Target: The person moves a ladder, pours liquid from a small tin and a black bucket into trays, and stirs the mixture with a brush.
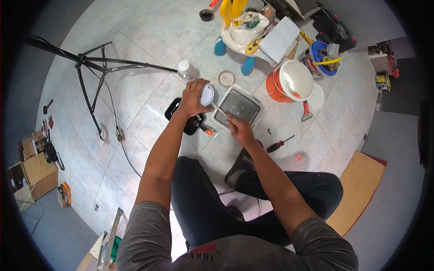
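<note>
My left hand [193,97] is wrapped around a small round tin [207,95], tipped on its side so its pale open mouth faces my right. My right hand [238,128] pinches the lower end of a thin stick [219,110], whose far end reaches up to the tin's mouth; both grips are closed tight on what they hold. The tin hangs just above the left corner of the grey paint tray [238,106], which lies on the tiled floor [135,90] in front of my crossed legs.

I judge I am at the scraping or stirring step, working the contents toward the tray. The next move calls for keeping the tin steady over the tray's corner while the stick sweeps along the inner wall, so that nothing drips onto the tiles.

Just beyond the tray lie a roll of tape [226,78] and a clear jar with a white cap [185,70]. To the tray's right stands an orange bucket with a white inside [289,81]; past it is a blue pail [322,56]. A flat white box [280,39] leans on a cluttered white stool. A cardboard box [38,174] sits at the far left, and a small red packet [298,157] near my right knee. A red-handled screwdriver [279,144] lies right of my wrist.
</note>
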Demonstrator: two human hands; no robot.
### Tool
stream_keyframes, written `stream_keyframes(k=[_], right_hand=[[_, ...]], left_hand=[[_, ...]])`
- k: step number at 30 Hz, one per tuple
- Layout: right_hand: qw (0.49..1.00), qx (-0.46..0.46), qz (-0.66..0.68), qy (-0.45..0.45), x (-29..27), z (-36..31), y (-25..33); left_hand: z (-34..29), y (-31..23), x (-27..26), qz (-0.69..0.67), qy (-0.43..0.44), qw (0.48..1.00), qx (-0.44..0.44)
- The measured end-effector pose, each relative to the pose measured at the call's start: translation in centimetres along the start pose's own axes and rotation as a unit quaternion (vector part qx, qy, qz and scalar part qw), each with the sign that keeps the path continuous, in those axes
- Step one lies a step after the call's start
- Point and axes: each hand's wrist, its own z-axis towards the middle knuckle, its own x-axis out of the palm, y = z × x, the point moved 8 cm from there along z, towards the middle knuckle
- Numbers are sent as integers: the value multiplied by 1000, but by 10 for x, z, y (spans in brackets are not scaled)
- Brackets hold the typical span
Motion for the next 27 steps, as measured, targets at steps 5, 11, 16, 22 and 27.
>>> stream_keyframes(k=[5, 11, 16, 22, 27], right_hand=[[1000, -21, 1, -3, -5, -2, -1], [997, 27, -67, 36, -13, 7, 26], [993, 49, -104, 36, -17, 7, 28], [991, 52, -120, 5, -9, 3, 31], [971, 129, -188, 63, -7, 19, 66]], left_hand=[[0, -2, 0, -23, 12, 999, 33], [-5, 2, -2, -42, 14, 998, 49], [-5, -13, -6, 4, 35, 996, 83], [-8, -2, 3, 36, 66, 996, 57], [-13, -4, 1, 31, 71, 995, 59]])
